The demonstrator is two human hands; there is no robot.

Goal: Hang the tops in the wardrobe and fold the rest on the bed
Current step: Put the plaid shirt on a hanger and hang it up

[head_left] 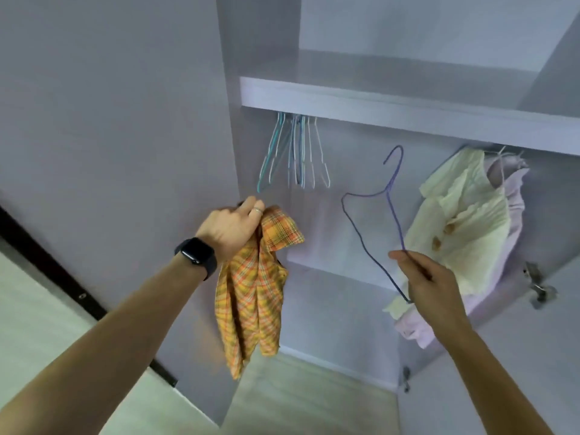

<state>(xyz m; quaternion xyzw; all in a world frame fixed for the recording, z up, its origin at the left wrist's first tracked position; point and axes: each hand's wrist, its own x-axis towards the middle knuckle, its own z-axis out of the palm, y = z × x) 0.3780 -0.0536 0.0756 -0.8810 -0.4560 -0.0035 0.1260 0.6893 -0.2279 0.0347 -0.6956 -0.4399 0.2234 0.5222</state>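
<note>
wardrobe point(339, 309), one, open, fills the view from 12 to 4 o'clock.
- shelf point(376, 105), one, runs across at 12 to 2 o'clock.
- empty hangers point(295, 152), one bunch under the shelf at 12 o'clock. thin wire, pale blue, teal and white, close together. at least five, but blur stops an exact count.
- cream top point(464, 221), one, buttoned, hanging at 3 o'clock.
- lilac top point(514, 215), one, hanging just behind the cream one and touching it.
- hinges point(539, 284), two, metal, on the wardrobe's right side, one at 3 and one at 5 o'clock.

left hand point(230, 229), one, at 9 o'clock near centre. fingers curled tight round the gathered collar end of the plaid shirt.
- ring point(257, 210), one, on a finger.
- watch point(196, 255), one, dark, on the wrist.

plaid shirt point(251, 302), one, orange and yellow, bunched. it dangles from the left hand toward 6 o'clock in front of the wardrobe, clear of the floor point(307, 397).

right hand point(430, 281), one, at 4 o'clock. thumb and fingers pinch the lower wire of the purple wire hanger.

purple wire hanger point(394, 174), one, bare and tilted, hook pointing to 12 o'clock, below the shelf, between the empty hangers and the cream top.
</note>
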